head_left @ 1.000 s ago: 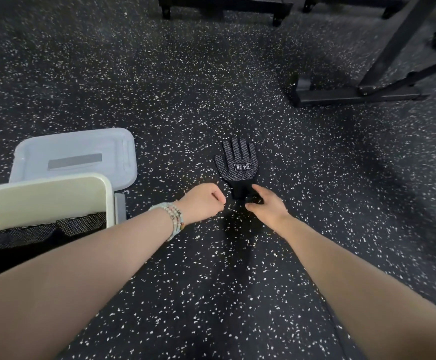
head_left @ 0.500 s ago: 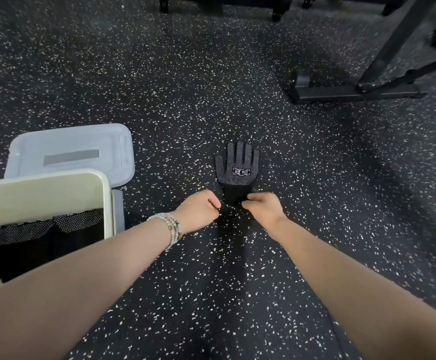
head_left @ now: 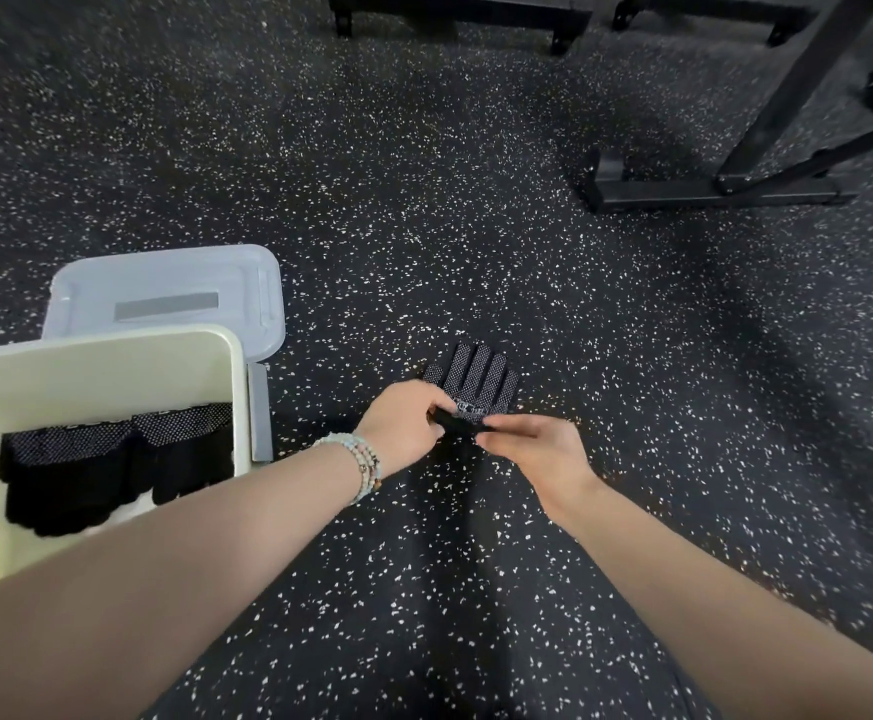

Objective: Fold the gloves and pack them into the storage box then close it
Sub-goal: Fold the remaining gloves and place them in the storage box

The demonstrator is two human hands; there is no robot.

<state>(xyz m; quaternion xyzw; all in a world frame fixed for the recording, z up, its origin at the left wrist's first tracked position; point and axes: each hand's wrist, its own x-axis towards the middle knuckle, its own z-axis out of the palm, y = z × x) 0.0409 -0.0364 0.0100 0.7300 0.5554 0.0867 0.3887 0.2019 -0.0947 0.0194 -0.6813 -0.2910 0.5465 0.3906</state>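
On speckled rubber floor (head_left: 476,252), both hands (head_left: 476,433) pinching dotted knit glove's (head_left: 481,379) black cuff.

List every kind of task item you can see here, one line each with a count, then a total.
Loose glove on the floor, held at its cuff by the left hand and right hand: 1
Folded gloves in the box: at least 2 bundles, exact count unclear
Cream storage box: 1
Grey lid: 1
Total: 5 at least
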